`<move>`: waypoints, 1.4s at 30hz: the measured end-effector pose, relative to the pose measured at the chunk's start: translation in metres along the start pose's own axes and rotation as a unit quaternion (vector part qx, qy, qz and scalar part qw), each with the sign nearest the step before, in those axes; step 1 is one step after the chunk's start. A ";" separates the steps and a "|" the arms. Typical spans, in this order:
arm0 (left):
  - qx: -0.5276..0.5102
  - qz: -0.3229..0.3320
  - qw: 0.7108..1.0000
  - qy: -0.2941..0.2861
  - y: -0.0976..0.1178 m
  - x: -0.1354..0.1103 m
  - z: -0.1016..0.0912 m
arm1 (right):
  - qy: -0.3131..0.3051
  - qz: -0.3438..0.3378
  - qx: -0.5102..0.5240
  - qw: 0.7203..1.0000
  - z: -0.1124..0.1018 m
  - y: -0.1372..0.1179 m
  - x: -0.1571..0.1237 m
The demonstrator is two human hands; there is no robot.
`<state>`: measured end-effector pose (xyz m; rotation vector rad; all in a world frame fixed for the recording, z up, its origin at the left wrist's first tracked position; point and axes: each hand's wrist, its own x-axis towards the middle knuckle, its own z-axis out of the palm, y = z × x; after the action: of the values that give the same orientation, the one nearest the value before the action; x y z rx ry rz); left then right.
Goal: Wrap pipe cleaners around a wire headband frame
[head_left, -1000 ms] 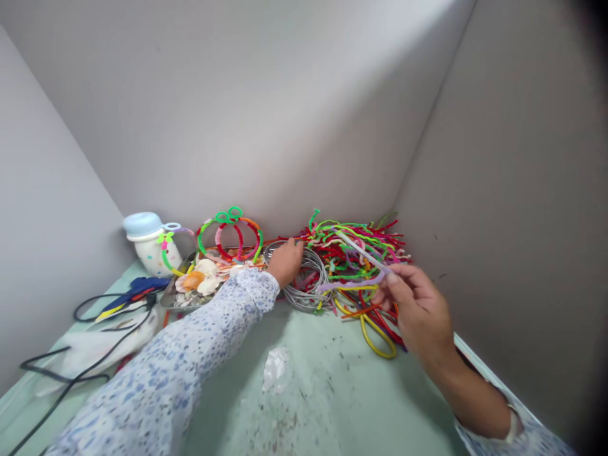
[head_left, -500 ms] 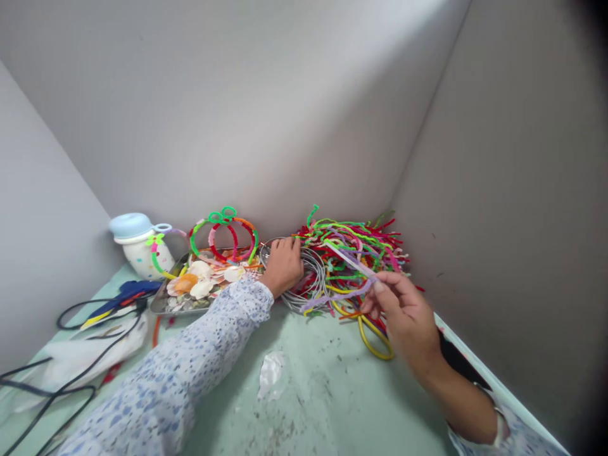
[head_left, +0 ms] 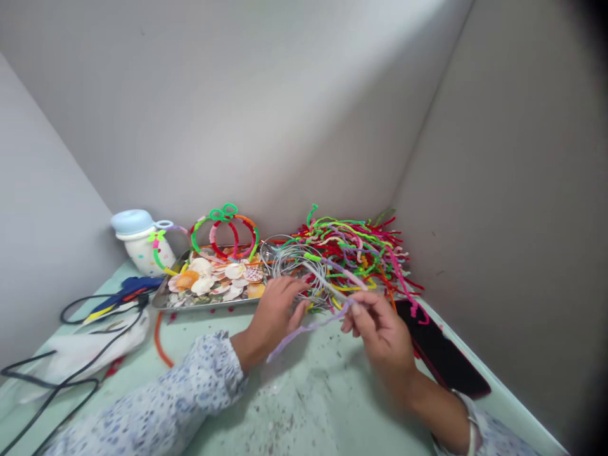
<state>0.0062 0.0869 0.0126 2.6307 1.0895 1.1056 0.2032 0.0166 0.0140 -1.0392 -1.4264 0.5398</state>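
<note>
Between thumb and fingers, my right hand pinches a purple pipe cleaner along with a pale grey, straight strip that points up and left. The pipe cleaner's loose end trails to the left, below my left hand. That hand hovers in front of the coiled grey wire, its thumb apart from the curved fingers, with nothing visibly gripped. Behind both hands lies a tangled heap of colourful pipe cleaners.
A metal tray of seashells stands at the back, with pipe-cleaner hoops above it. To the left are a blue-lidded white jar, pliers, a plastic bag and a black cable. A phone lies right.
My left hand has drawn back from the coiled wire towards me. My right hand has moved left and nearer with the pipe cleaner and strip, uncovering the phone.
</note>
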 end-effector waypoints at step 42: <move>-0.073 0.057 0.994 0.050 0.025 -0.051 -0.002 | -0.209 -0.121 -0.120 0.963 0.021 0.021 -0.027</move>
<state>-0.0052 0.0352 -0.0083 2.5765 0.8468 1.2981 0.1851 0.0099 -0.0216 -0.9526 -2.0039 0.4273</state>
